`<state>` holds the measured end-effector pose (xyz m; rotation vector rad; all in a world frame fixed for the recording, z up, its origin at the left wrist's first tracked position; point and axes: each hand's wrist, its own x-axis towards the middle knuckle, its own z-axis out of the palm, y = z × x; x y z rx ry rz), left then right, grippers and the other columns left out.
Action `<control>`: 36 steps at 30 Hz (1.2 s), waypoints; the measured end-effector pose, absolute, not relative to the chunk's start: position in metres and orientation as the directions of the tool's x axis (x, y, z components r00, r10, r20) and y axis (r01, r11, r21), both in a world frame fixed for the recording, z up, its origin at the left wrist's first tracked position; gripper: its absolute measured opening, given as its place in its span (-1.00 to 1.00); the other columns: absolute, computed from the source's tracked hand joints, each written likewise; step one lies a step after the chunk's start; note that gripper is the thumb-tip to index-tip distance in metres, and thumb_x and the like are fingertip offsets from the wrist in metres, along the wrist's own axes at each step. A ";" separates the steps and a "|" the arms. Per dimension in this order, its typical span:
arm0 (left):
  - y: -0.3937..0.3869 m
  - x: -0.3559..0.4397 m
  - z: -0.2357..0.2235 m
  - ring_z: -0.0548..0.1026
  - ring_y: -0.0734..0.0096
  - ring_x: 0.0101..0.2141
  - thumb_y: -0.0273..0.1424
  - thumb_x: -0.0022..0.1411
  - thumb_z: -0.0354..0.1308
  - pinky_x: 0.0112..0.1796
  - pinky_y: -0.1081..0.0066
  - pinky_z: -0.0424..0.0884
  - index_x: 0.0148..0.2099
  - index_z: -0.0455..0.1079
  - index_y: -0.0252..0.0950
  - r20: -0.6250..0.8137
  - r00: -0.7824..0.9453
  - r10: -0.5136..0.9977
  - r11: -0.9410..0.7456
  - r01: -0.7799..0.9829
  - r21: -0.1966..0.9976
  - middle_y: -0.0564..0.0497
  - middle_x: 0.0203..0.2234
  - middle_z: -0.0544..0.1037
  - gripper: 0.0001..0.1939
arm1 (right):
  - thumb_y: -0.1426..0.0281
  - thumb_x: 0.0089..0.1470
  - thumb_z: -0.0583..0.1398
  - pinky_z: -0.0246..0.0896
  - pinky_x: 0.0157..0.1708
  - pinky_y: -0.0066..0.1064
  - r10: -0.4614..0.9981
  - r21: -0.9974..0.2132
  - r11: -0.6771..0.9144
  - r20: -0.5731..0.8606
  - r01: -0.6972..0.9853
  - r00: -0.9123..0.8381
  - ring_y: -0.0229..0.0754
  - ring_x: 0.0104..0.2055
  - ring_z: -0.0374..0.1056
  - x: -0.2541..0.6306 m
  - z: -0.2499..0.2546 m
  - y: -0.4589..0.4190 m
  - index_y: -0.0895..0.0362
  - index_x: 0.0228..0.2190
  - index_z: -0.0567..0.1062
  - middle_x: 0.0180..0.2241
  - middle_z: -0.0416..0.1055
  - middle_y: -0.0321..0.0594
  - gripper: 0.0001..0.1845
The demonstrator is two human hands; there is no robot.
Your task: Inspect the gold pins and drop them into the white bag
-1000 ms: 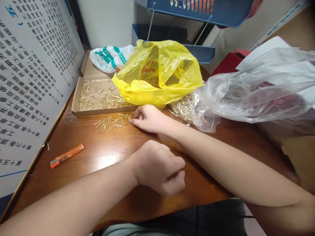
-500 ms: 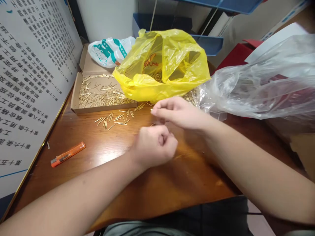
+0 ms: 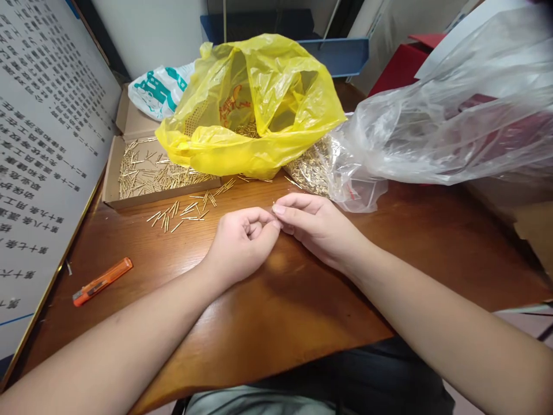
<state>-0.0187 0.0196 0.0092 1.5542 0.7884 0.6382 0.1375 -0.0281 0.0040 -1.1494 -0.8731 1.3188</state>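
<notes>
My left hand (image 3: 242, 242) is closed, with thumb and forefinger pinched together above the table. Its fingertips meet those of my right hand (image 3: 319, 227), which is also closed in a pinch. A tiny bright tip shows at the right thumb, but what either hand holds is too small and hidden to name. Loose gold metal pins (image 3: 166, 220) lie on the wood left of the hands. More pins fill a shallow cardboard box (image 3: 162, 196) behind them. A clear bag of small gold parts (image 3: 310, 170) rests just beyond my right hand.
A yellow plastic bag (image 3: 259, 153) with gold pieces inside stands open at the back. An orange box cutter (image 3: 102, 281) lies on the table (image 3: 259, 334) at left, near a printed board (image 3: 38, 144). Large clear plastic bags (image 3: 423, 132) spread over the right side.
My left hand has turned from a blurred fist into a pinch. The fingertips of both hands have come together. The view has shifted, so the surroundings sit further left.
</notes>
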 end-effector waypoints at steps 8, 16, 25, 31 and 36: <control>0.021 -0.020 0.009 0.07 0.60 -0.65 -0.23 0.12 0.13 -0.62 0.53 -0.01 -0.48 0.35 -0.30 -0.035 0.611 0.791 -0.066 0.142 0.988 0.19 -0.70 0.15 -0.75 | 0.21 0.06 0.40 0.09 -0.36 -0.41 0.996 -0.993 -0.046 -0.054 -0.105 0.077 -0.32 -0.45 0.18 0.142 0.006 -0.028 0.14 -0.47 0.54 -0.51 0.36 -0.36 -0.73; 0.020 -0.019 0.008 0.10 0.61 -0.66 -0.27 0.15 0.10 -0.60 0.53 0.02 -0.52 0.29 -0.28 0.036 0.625 0.780 -0.181 0.171 0.968 0.19 -0.72 0.15 -0.74 | 0.13 -0.03 0.45 0.06 -0.37 -0.40 0.991 -0.985 -0.111 -0.119 -0.134 0.058 -0.31 -0.46 0.16 0.144 0.007 -0.027 0.15 -0.50 0.52 -0.53 0.36 -0.34 -0.62; 0.020 -0.019 0.009 0.10 0.61 -0.66 -0.29 0.14 0.11 -0.60 0.53 0.03 -0.52 0.28 -0.28 0.031 0.634 0.773 -0.198 0.195 0.960 0.19 -0.72 0.16 -0.76 | 0.13 -0.10 0.48 0.07 -0.38 -0.41 0.987 -0.976 -0.131 -0.144 -0.174 0.064 -0.31 -0.48 0.18 0.144 0.009 -0.025 0.15 -0.51 0.52 -0.57 0.34 -0.37 -0.62; 0.021 -0.020 0.008 0.10 0.60 -0.67 -0.27 0.16 0.11 -0.61 0.52 0.02 -0.47 0.33 -0.29 0.016 0.630 0.777 -0.169 0.183 0.968 0.20 -0.72 0.16 -0.77 | 0.19 -0.05 0.45 0.06 -0.41 -0.42 0.992 -0.983 -0.106 -0.116 -0.149 0.058 -0.32 -0.49 0.19 0.145 0.008 -0.026 0.15 -0.48 0.54 -0.56 0.36 -0.37 -0.68; 0.020 -0.021 0.008 0.12 0.58 -0.66 -0.25 0.17 0.11 -0.60 0.50 0.04 -0.43 0.37 -0.29 0.013 0.620 0.784 -0.166 0.190 0.968 0.19 -0.71 0.18 -0.78 | 0.20 0.02 0.41 0.11 -0.40 -0.41 0.993 -0.996 -0.066 -0.071 -0.057 0.098 -0.30 -0.48 0.21 0.148 0.011 -0.027 0.14 -0.47 0.53 -0.55 0.38 -0.34 -0.72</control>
